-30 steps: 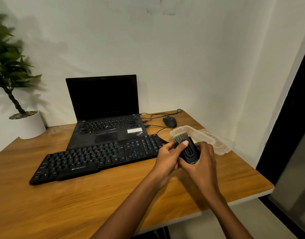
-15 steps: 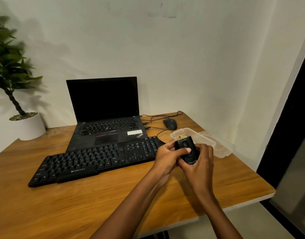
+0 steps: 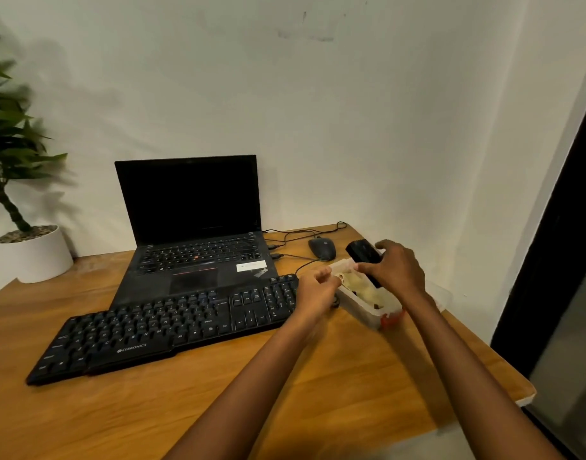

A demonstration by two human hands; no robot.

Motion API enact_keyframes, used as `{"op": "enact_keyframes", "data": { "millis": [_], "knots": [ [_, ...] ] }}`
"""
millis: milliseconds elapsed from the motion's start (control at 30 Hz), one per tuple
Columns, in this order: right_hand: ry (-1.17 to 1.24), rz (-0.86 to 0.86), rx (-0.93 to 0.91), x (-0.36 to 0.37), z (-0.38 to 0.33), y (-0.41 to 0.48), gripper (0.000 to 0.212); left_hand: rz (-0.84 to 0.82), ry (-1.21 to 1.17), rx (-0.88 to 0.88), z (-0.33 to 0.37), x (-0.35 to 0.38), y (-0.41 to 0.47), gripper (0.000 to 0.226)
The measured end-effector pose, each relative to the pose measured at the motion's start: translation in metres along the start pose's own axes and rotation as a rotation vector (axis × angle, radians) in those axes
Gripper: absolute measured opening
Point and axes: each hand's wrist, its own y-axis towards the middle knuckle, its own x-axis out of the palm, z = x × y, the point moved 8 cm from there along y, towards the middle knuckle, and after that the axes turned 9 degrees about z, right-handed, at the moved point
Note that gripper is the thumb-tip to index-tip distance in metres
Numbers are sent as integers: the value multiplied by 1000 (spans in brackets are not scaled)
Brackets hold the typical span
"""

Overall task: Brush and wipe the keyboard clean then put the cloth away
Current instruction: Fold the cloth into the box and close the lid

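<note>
Right grip (image 3: 396,270): fingers curled round black brush (image 3: 361,254), held tilted above clear plastic container (image 3: 364,308). Left grip (image 3: 318,290): fingers curled at the container's left rim, blurred; whether it holds anything cannot be told. Container: right side of worktop (image 3: 285,393), just beside right end of keyboard (image 3: 172,327); pale yellowish material (image 3: 359,285) inside, identity unclear. Keyboard: black, flat on worktop, angled, in front of open laptop (image 3: 192,227), screen dark. Mouse (image 3: 322,248): corded, behind container. Potted plant (image 3: 29,250): far left corner.
</note>
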Motion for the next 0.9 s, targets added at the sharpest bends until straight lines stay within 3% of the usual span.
{"op": "enact_keyframes", "data": {
  "millis": [133,300,467,567,667,767,900],
  "knots": [
    [-184,-203,-47,42,1,8,54,-3,242,50,-9,15,9,37],
    [-306,-269,-112,69,6,5,38,25,407,101,-17,19,13,42],
    [-261,-390,-93,75,13,12,50,39,494,144,-20,22,10,42],
    [-6,-134,28,31,34,31,45,39,494,160,-17,24,8,43],
    [-4,99,232,-6,92,40,31,13,509,146,-17,31,6,53],
    [-154,36,462,-3,153,28,37,-16,553,124,-25,38,7,68],
    [26,-26,626,18,194,16,41,-17,620,135,-26,44,3,76]
  ]
}}
